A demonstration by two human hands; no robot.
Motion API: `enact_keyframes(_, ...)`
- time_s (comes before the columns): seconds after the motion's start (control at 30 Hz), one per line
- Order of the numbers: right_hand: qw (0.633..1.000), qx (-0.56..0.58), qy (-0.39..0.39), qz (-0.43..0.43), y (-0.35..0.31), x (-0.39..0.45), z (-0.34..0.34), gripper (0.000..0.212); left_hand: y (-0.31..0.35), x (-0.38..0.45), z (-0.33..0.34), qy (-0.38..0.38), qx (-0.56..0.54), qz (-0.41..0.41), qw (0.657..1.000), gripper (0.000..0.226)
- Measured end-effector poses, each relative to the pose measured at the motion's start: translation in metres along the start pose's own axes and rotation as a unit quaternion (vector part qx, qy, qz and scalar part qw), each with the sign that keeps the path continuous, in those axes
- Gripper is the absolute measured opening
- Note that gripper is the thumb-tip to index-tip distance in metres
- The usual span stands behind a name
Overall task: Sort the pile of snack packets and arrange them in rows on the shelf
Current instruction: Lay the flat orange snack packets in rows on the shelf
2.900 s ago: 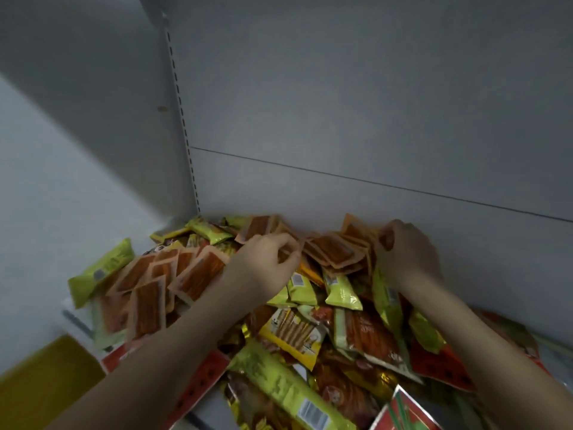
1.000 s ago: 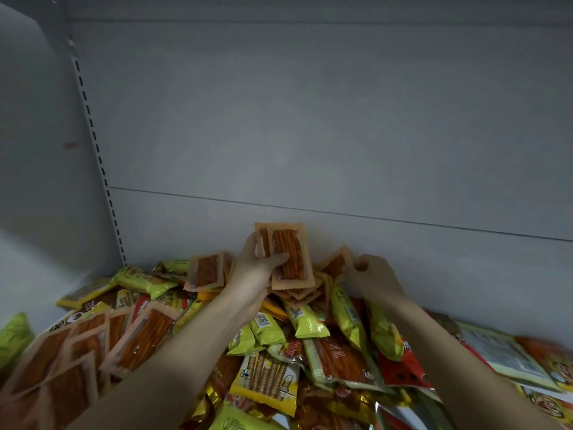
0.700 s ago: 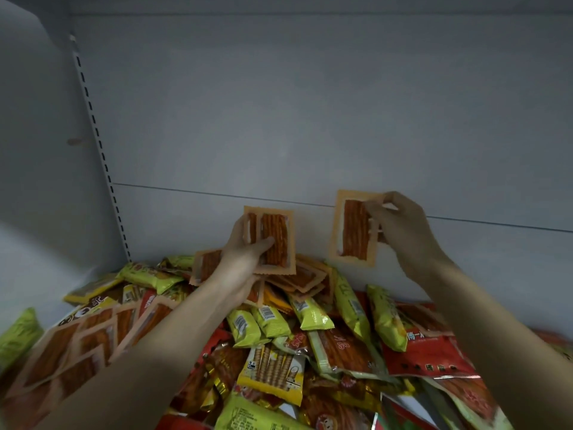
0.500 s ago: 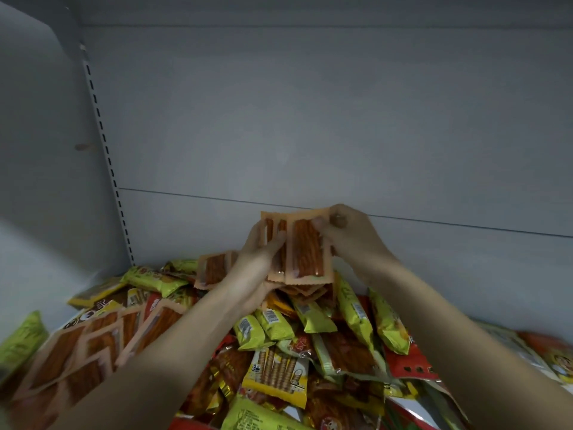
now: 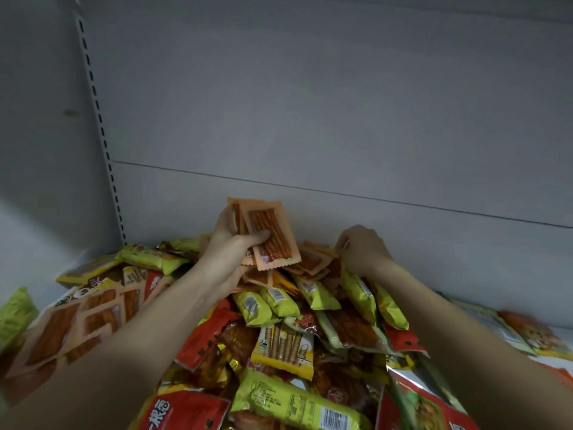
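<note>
Several orange packets (image 5: 269,235) stand fanned in the left hand (image 5: 231,246), its grip closed round them to gather one kind, above the pile (image 5: 279,336) heaped toward the shelf (image 5: 552,332) back edge. Right hand (image 5: 362,248) pinches another orange packet atop the pile.

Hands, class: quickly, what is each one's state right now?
Left hand: holding a small stack of orange packets.
Right hand: down among the pile's orange packets; grip cannot be told.

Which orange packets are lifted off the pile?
The orange packets in the left hand, upright before the back wall; the rest lie flat.
</note>
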State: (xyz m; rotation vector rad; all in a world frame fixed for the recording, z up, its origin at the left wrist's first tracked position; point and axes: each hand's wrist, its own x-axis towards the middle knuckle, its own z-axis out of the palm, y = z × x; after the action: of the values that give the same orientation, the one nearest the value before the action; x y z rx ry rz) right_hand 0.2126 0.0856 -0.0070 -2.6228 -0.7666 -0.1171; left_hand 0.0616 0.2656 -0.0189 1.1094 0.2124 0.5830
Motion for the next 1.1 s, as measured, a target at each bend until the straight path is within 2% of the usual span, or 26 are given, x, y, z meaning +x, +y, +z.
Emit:
enact_keyframes(0.1,0.995,0.045,0.083,0.013,0.001,0.003,-0.013,0.017,-0.006,0.0,0.004,0.007,0.002,-0.019,1.0,0.052)
enact_keyframes(0.17,0.987,0.109,0.111,0.032,0.001,0.003,-0.021,0.014,-0.007,0.001,0.006,0.004,-0.004,-0.023,1.0,0.049)
enact_keyframes(0.33,0.937,0.315,0.091,0.122,-0.01,-0.018,-0.029,0.011,-0.015,0.001,0.009,0.007,-0.028,-0.031,0.999,0.047)
enact_keyframes(0.47,0.902,0.397,0.073,0.155,-0.014,-0.045,-0.031,0.011,-0.028,-0.001,0.018,0.035,-0.056,-0.047,0.997,0.052)
enact_keyframes(0.57,0.863,0.467,0.086,0.174,-0.01,-0.064,-0.028,0.019,-0.034,-0.002,0.026,0.029,-0.075,-0.049,0.995,0.049)
enact_keyframes(0.7,0.817,0.553,0.057,0.154,-0.014,-0.09,-0.028,0.022,-0.045,-0.01,0.047,-0.001,-0.064,-0.052,0.997,0.046)
enact_keyframes(0.9,0.89,0.436,0.021,0.134,0.003,-0.124,-0.035,0.022,-0.056,-0.046,0.09,-0.054,-0.06,-0.089,0.993,0.043)
enact_keyframes(1.0,0.904,0.406,0.01,0.132,0.024,-0.146,-0.047,0.014,-0.065,-0.073,0.111,-0.057,-0.058,-0.069,0.994,0.045)
enact_keyframes(1.1,0.911,0.392,0.032,0.126,0.052,-0.18,-0.062,0.017,-0.08,-0.109,0.136,-0.055,-0.052,-0.053,0.996,0.045)
